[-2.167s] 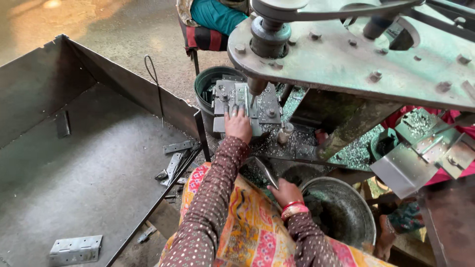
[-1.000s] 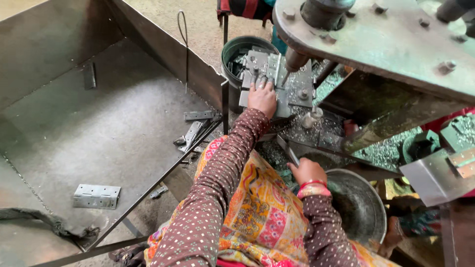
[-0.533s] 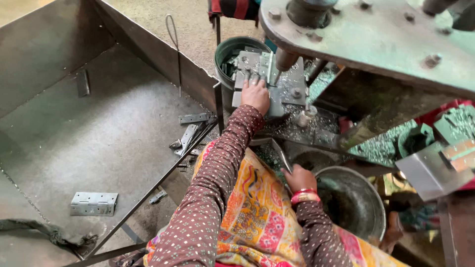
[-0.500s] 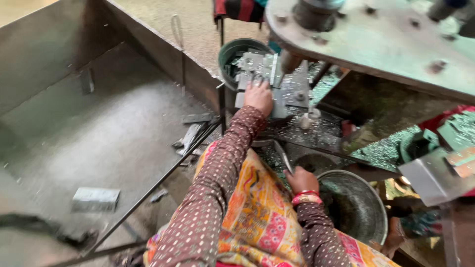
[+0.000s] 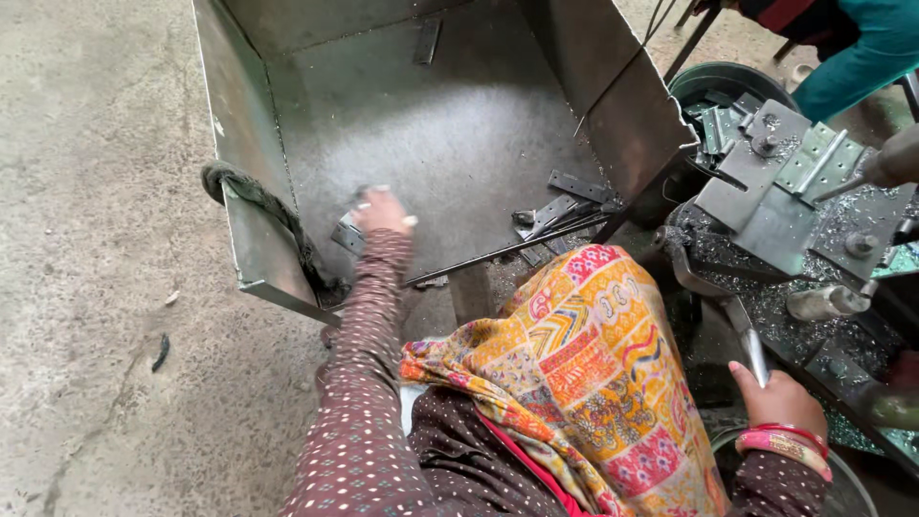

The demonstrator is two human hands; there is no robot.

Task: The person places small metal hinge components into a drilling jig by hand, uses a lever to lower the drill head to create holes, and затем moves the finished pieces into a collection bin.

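Fingers [image 5: 375, 203] of left hand [image 5: 381, 213] apparently on hinge plate [image 5: 348, 236] in bin [image 5: 251, 230].

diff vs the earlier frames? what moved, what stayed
The left hand left the drill-press fixture plate and swung left into the big metal bin, now on the hinge plate lying there. The right hand stayed gripping the metal lever handle.

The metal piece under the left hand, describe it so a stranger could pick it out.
Find the big open sheet-metal bin. Near its front left wall the left hand rests on a flat grey hinge plate. It lies alone there; the other loose plates are heaped at the bin's right corner.
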